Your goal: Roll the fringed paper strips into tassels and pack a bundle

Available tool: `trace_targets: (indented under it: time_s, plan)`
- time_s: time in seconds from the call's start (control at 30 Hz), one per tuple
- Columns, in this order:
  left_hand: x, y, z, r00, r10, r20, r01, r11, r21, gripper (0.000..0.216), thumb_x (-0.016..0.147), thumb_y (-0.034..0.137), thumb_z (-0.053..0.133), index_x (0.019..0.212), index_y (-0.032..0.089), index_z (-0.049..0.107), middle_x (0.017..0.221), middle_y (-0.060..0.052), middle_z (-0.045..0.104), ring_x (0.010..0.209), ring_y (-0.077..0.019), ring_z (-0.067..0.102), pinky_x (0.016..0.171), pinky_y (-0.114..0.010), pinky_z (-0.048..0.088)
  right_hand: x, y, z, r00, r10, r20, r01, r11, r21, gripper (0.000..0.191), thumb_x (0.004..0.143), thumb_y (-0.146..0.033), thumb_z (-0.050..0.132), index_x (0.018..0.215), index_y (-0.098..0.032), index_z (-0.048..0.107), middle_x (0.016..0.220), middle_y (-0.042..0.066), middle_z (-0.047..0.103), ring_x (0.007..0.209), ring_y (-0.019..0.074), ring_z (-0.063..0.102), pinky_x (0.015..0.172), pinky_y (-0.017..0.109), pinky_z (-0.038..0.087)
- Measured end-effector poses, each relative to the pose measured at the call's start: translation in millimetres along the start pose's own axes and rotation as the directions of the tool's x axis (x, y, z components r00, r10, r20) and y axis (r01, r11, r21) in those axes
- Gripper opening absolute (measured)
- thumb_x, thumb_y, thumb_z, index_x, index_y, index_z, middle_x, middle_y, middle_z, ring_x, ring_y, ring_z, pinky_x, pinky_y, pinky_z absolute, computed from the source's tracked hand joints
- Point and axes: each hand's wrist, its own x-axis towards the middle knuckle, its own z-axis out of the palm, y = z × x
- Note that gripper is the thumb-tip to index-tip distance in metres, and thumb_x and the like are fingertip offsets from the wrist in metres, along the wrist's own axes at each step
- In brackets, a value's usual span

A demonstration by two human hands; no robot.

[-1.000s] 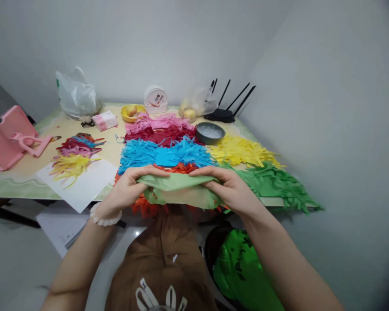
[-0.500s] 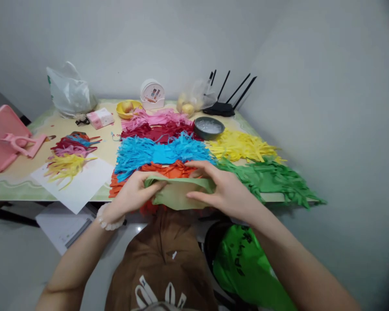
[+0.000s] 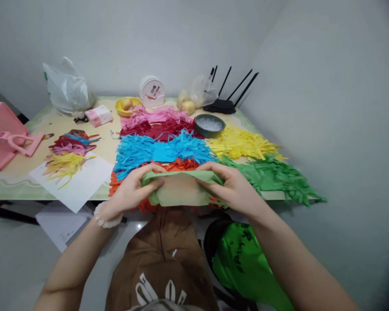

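Observation:
A light green sheet of thin paper (image 3: 181, 190), folded over along its top, hangs between my two hands at the table's front edge. My left hand (image 3: 138, 185) pinches its left end, thumb in front. On the other end, my right hand (image 3: 228, 185) is closed with the thumb inside the fold. Orange fringed paper (image 3: 181, 165) lies just behind and below the sheet, partly hidden by it. Beyond that are blue fringed paper (image 3: 164, 150), dark red fringe (image 3: 162, 131) and pink fringe (image 3: 165, 115). Green fringed paper (image 3: 275, 175) spreads beside my right hand.
Yellow fringe (image 3: 246, 143) and a dark bowl (image 3: 209, 125) lie right of centre, before a black router (image 3: 220, 106). At left are a pink stand (image 3: 9, 138), white paper (image 3: 81, 185) with coloured strips, and a plastic bag (image 3: 68, 88). A green bag (image 3: 243, 263) sits below the table.
My right hand has moved slightly right and closed its thumb onto the sheet. The sheet is now pulled wider and flatter; my left hand keeps its hold.

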Motion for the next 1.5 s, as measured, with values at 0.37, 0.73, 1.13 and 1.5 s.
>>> trace_targets:
  time_s: [0.37,0.73,1.13,1.5]
  plan:
    - [-4,-7,-9,0.983,-0.087,0.161,0.144,0.909,-0.390,0.018,0.076,0.009,0.058,0.082,0.016,0.074,0.092,-0.006,0.069,0.072,-0.0134,0.061,0.063,-0.022,0.048,-12,5,-4,0.953,-0.302,-0.014,0.303,0.949,0.086,0.049,0.064,0.002,0.040,0.088,-0.022,0.075,0.090,0.002,0.075,0.087,0.0166,0.069,0.076,0.026,0.053]
    - [9,4,-24,0.928,-0.017,0.372,0.102,0.972,-0.210,0.059,0.073,0.035,0.076,0.128,0.020,0.060,0.132,-0.011,0.060,0.121,-0.0278,0.056,0.094,-0.032,0.049,-16,0,-15,0.886,-0.448,0.123,0.463,0.832,-0.305,0.055,0.071,0.004,0.039,0.107,-0.020,0.074,0.108,0.008,0.070,0.097,0.0174,0.068,0.083,0.027,0.055]
    - [14,13,-10,0.928,-0.112,0.355,0.072,0.990,0.124,0.029,0.090,0.039,0.057,0.073,0.015,0.060,0.068,0.002,0.058,0.064,-0.0116,0.051,0.058,-0.021,0.038,-12,-9,-12,0.984,0.053,0.170,-0.032,0.992,-0.124,0.024,0.088,-0.040,0.061,0.096,-0.019,0.068,0.095,0.006,0.073,0.084,0.0213,0.068,0.071,0.027,0.052]
    - [4,10,-3,0.951,-0.222,0.215,0.238,0.970,-0.048,0.030,0.087,0.043,0.060,0.078,0.015,0.063,0.066,0.001,0.063,0.052,-0.0105,0.054,0.048,-0.020,0.039,-24,-9,1,0.985,0.169,-0.019,-0.168,0.986,0.014,0.028,0.088,-0.041,0.062,0.071,-0.019,0.059,0.061,-0.002,0.059,0.054,0.0127,0.053,0.053,0.024,0.040]
